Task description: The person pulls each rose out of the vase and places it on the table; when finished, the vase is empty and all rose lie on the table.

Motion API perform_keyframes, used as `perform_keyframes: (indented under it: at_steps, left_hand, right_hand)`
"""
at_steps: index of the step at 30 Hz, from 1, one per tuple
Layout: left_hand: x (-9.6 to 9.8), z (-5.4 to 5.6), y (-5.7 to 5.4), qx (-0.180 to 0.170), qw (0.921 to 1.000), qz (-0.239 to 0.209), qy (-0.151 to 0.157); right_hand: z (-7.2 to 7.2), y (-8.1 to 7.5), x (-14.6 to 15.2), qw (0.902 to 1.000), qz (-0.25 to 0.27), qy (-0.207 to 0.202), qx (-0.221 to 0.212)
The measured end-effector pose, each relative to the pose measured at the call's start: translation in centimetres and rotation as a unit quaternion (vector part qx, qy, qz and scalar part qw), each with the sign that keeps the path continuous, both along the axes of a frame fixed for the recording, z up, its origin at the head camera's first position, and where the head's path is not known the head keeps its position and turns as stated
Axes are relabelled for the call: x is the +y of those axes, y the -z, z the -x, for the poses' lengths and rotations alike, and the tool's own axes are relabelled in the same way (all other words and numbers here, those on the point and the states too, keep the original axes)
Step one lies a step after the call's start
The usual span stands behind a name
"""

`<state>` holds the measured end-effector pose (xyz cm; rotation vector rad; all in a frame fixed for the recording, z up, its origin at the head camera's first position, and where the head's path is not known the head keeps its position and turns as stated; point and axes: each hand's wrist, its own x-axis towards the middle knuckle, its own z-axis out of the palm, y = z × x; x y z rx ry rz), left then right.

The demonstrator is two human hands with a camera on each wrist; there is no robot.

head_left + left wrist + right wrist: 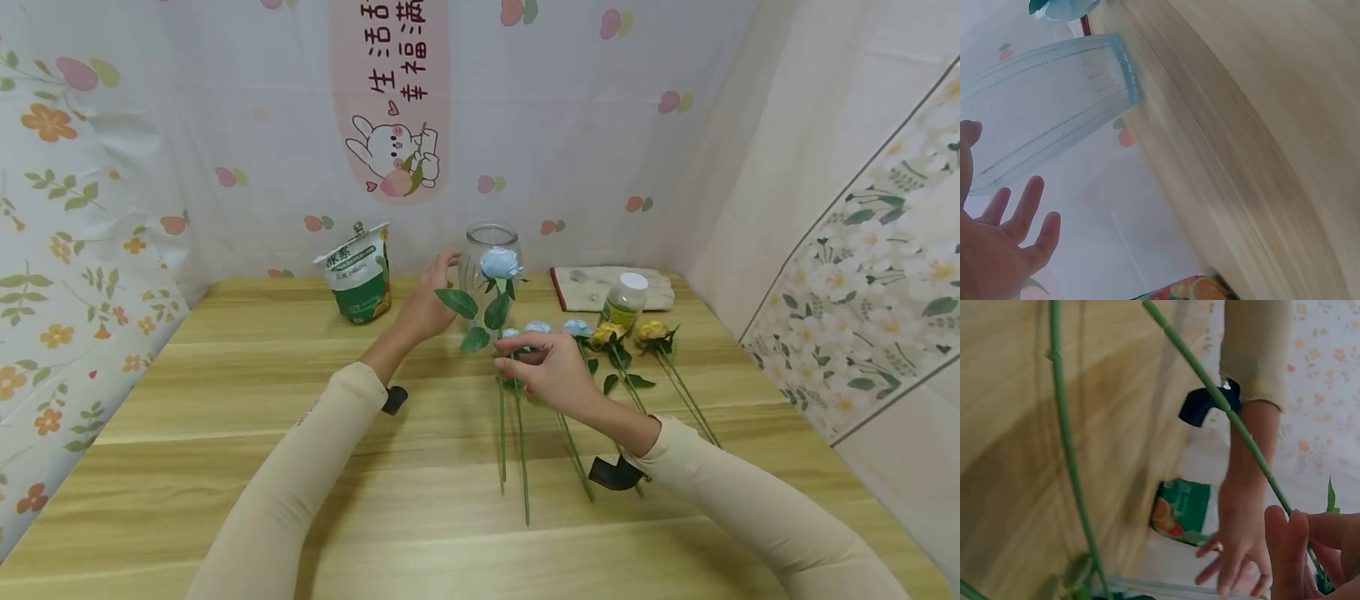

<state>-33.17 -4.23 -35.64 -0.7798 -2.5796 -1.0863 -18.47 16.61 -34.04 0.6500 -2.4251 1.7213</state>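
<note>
A clear glass vase (pixel 491 233) stands upright near the back edge. Beside its left side is my left hand (pixel 431 300), fingers spread and nearly straight; the left wrist view shows the ribbed glass wall (pixel 1047 94) next to the fingertips. My right hand (pixel 551 371) pinches the stem of a blue artificial rose (pixel 500 263) between thumb and fingers. The bloom is upright in front of the vase, its green leaves (pixel 456 302) spreading left. In the right wrist view the bare green stem (pixel 1235 419) runs out beyond the pinching fingers (pixel 1282 550).
Several more artificial roses lie right of the vase, blue blooms (pixel 577 327) and yellow blooms (pixel 655 330), stems toward the front. Behind them are a white-lidded jar (pixel 633 283) and a pale glove (pixel 581 293) with red trim. A green-white pouch (pixel 360 287) stands at left.
</note>
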Motion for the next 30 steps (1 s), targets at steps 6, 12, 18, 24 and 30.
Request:
perform_keyframes:
  at_steps: [6, 12, 18, 24, 30]
  left_hand:
    - [0.0, 0.1, -0.1, -0.002, 1.0000, 0.007, -0.002]
    - [-0.1, 0.2, -0.1, 0.001, 0.9997, 0.021, -0.012]
    - [-0.2, 0.3, -0.2, 0.007, 0.9998, 0.020, -0.005]
    - [-0.4, 0.4, -0.2, 0.006, 0.9997, 0.025, -0.006]
    - [-0.6, 0.4, -0.4, 0.007, 0.9997, 0.025, 0.001]
  right_hand:
    - [-0.5, 2.1, 0.1, 0.9980, -0.039, -0.013, -0.048]
    - [-0.8, 3.2, -0.5, 0.9935, -0.071, -0.034, -0.082]
    - [-0.6, 3.6, -1.2, 0.9877, -0.097, -0.057, -0.108]
    - [0.0, 4.0, -1.9, 0.9809, -0.135, -0.063, -0.125]
    - [1.0, 4.3, -2.6, 0.9752, -0.143, -0.065, -0.156]
